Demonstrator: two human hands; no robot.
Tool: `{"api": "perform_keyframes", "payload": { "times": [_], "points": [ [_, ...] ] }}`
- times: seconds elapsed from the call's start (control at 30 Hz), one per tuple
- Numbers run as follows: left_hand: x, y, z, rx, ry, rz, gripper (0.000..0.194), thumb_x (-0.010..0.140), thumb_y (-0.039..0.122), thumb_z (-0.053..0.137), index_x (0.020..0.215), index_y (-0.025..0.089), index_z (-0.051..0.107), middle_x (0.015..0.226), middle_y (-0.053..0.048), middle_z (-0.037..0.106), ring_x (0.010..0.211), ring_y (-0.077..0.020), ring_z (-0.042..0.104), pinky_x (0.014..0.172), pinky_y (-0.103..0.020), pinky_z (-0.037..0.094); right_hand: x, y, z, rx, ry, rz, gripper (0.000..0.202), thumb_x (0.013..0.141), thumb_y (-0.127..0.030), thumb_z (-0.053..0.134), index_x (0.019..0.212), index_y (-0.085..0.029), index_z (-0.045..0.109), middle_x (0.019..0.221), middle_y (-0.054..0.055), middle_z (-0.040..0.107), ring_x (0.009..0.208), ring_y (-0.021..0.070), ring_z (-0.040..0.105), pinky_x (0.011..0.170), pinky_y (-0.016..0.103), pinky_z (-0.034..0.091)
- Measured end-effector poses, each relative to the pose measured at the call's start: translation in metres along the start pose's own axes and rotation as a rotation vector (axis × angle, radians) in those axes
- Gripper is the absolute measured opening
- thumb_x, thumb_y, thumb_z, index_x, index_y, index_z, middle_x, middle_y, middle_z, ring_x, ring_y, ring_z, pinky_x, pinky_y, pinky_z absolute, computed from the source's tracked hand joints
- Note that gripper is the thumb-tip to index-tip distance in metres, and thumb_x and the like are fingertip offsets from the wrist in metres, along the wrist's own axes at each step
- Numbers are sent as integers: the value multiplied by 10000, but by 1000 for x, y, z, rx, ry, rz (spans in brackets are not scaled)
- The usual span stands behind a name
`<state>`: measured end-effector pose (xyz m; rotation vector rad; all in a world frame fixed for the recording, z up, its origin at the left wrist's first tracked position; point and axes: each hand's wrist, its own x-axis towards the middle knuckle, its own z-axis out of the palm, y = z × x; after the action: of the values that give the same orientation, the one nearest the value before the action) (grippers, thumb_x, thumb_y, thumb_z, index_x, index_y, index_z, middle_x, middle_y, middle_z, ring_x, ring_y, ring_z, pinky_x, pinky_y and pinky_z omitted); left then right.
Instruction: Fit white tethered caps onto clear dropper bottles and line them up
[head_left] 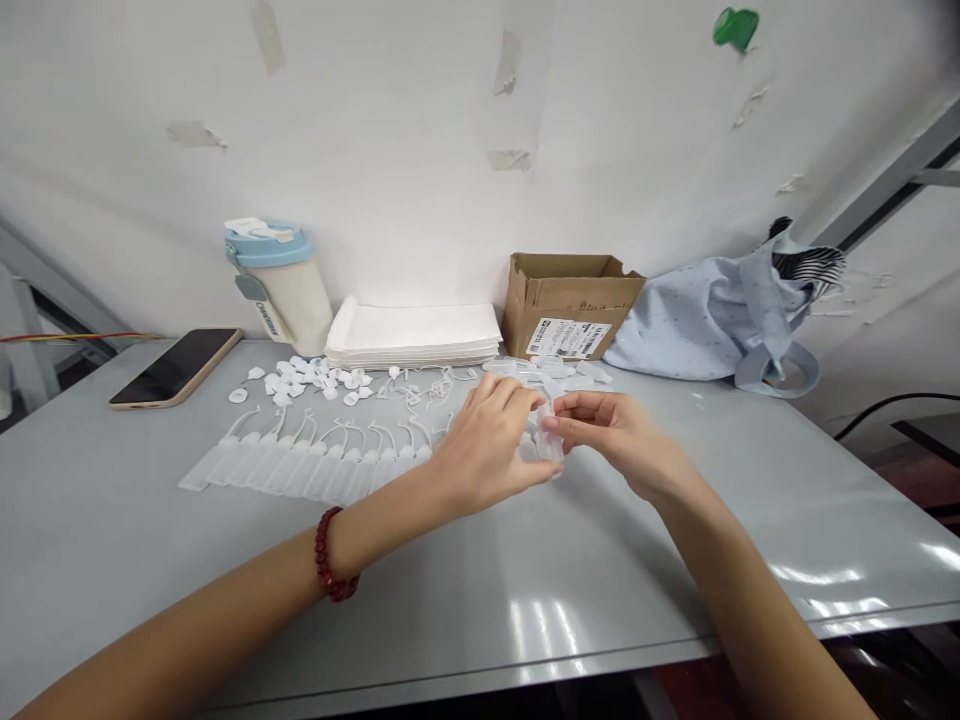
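Observation:
Between my two hands is a small translucent plastic tube (549, 442). My left hand (484, 440) is closed around it, with the thumb at its lower end and the fingers near its top. On the other side, my right hand (619, 435) pinches the same tube between thumb and fingers. A row of similar flat tubes (300, 468) with white caps and looped strings lies left of my hands, its right part hidden behind the left hand. Loose white caps (315, 377) and several strings (424, 388) are scattered behind the row. More tubes (581, 375) lie just beyond my fingers.
At the back stand a cup with a blue lid (289, 285), a stack of white envelope-like sheets (412, 335), an open cardboard box (574, 300) and a light blue cloth bag (697, 315). A phone (176, 368) lies at the left of the grey table (450, 620).

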<state>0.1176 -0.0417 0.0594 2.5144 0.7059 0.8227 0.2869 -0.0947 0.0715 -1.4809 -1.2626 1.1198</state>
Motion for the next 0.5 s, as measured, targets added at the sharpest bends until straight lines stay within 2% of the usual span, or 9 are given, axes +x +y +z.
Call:
{"api": "perform_keyframes", "payload": {
  "times": [0.2,0.4,0.5],
  "points": [
    [17,7,16,49,-79,-9,328,730,385,668,952,162,575,981,-85,558,980,-270,440,847,-422,432,4,2,-21,-133,86,67,175,669,-361,726,681,-188,701,667,4,629,538,107,524,536,259,452],
    [24,6,29,93,-170,-40,346,718,441,641,894,146,598,965,-101,567,1007,-297,433,845,-429,425,7,7,-29,-201,40,147,124,670,-294,715,607,-190,695,594,12,619,517,115,514,471,246,424],
    [25,5,34,108,-212,-62,397,708,456,626,930,128,601,972,-117,572,1004,-306,436,837,-440,424,8,9,-28,-272,14,153,194,718,-309,662,569,-184,659,574,18,604,543,131,541,472,247,426]
  ]
}}
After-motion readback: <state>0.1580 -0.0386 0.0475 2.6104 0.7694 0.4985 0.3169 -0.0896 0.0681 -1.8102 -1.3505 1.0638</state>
